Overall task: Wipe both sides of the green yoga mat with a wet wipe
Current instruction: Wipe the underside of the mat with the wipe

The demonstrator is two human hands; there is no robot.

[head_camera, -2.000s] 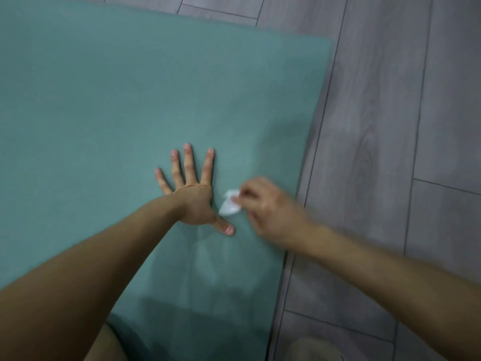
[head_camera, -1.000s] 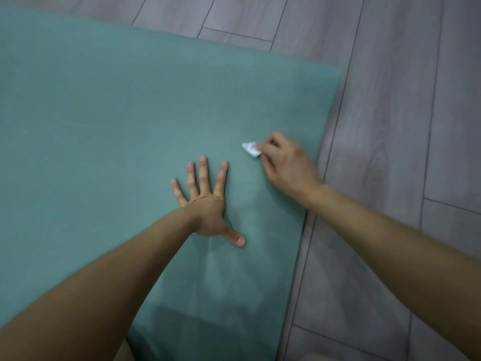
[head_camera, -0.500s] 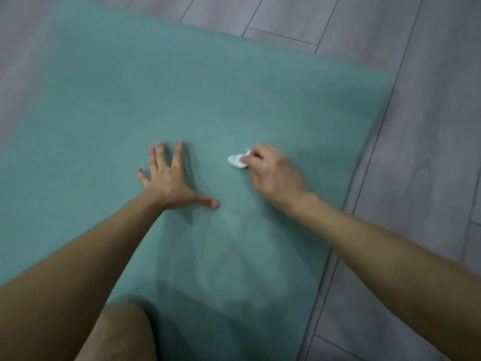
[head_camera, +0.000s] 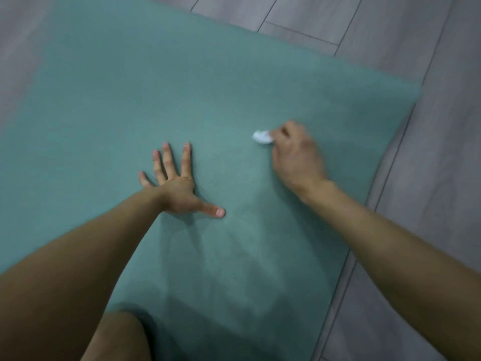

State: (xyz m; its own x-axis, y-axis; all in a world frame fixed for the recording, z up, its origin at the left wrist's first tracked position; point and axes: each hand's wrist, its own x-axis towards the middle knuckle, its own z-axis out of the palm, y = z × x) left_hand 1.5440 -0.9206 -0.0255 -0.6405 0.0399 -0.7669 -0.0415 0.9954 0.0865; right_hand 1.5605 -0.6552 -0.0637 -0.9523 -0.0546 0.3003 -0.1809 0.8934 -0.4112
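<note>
The green yoga mat (head_camera: 182, 82) lies flat on the floor and fills most of the view. My left hand (head_camera: 177, 186) presses flat on the mat near its middle, fingers spread and thumb out to the right. My right hand (head_camera: 296, 155) is to the right of it, fingers curled round a small crumpled white wet wipe (head_camera: 262, 137) that sticks out at the fingertips and touches the mat. Faint damp streaks show on the mat below the hands.
Grey wood-look floor planks (head_camera: 429, 178) surround the mat at the right and top. The mat's right edge runs diagonally down from its far right corner (head_camera: 416, 89). My bare knee (head_camera: 117, 337) is on the mat at the bottom.
My right hand with the wipe has slid across the mat, now further right of my left hand. My left hand stays flat on the mat. The view has shifted.
</note>
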